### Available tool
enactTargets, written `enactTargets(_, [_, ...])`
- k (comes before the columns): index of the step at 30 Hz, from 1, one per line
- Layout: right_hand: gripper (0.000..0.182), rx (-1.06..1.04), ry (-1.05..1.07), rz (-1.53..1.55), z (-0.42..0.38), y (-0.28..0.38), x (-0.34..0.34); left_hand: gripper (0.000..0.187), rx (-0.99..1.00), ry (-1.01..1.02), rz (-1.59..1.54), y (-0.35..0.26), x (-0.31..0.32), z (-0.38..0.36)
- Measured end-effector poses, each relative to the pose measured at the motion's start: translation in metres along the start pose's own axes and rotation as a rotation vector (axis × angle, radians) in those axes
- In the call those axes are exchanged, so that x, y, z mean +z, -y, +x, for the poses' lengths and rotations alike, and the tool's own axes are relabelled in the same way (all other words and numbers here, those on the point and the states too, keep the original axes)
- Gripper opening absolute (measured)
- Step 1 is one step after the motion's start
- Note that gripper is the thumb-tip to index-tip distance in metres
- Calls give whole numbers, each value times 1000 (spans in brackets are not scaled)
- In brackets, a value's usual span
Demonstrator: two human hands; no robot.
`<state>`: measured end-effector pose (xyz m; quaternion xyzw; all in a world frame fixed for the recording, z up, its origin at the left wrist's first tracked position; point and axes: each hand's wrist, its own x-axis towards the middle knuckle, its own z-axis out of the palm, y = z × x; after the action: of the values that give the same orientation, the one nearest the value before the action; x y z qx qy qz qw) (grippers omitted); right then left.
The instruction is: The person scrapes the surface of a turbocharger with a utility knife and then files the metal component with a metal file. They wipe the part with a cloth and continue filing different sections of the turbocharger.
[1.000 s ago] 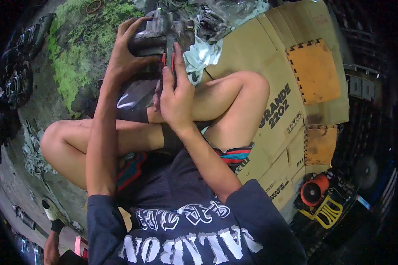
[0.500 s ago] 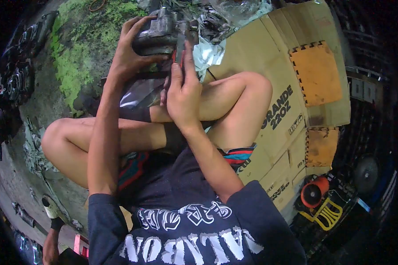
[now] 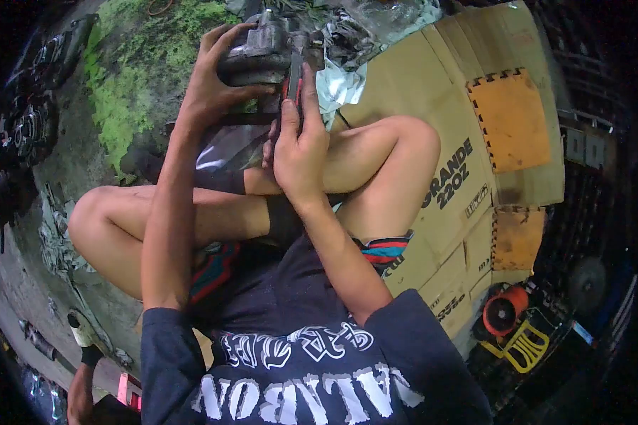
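Note:
A grey metal engine part (image 3: 264, 44) is held up in front of my crossed legs. My left hand (image 3: 211, 88) is wrapped round its left side, fingers over the top and thumb along the lower edge. In my right hand (image 3: 299, 145) is a tool with a red and dark handle (image 3: 294, 81), its metal end against the right side of the part. The index finger lies stretched along the tool and the thumb presses on it. Under the part lies a clear plastic sheet (image 3: 227, 149).
Flattened cardboard (image 3: 397, 85) with orange foam mats (image 3: 510, 120) lies at the right. An orange round device (image 3: 505, 310) and a yellow frame (image 3: 526, 346) are at the lower right. Dark parts (image 3: 32, 127) line the left. Another person's arm (image 3: 81, 389) shows at the lower left.
The engine part, both hands and the tool appear slightly further right in the view, as does most of the scene. The grip of both hands looks the same.

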<state>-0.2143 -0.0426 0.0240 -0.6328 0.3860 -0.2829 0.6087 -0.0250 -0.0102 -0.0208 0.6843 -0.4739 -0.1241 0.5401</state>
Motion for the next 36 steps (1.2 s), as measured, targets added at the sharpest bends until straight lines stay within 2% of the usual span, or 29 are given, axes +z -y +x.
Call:
enactTargets(4, [57, 69, 34, 35, -1, 12, -2, 107, -10, -8, -9, 0, 2, -2])
enactTargets(8, [57, 49, 37, 21, 3, 4, -4, 107, 26, -4, -7, 6, 2, 0])
enactTargets(10, [56, 73, 43, 116, 1, 6, -2, 106, 21, -8, -13, 2, 2, -1])
enactTargets(23, [55, 38, 96, 35, 3, 13, -7, 106, 16, -31, 28, 3, 2, -1])
enactTargets(28, [53, 112, 74, 61, 0, 21, -5, 107, 10, -21, 9, 4, 2, -2])
enactTargets(32, [53, 41, 64, 50, 6, 10, -10, 108, -14, -6, -7, 2, 2, -2])
enactTargets(36, [52, 129, 132, 70, 13, 23, -30, 107, -49, -28, -57, -4, 2, -4])
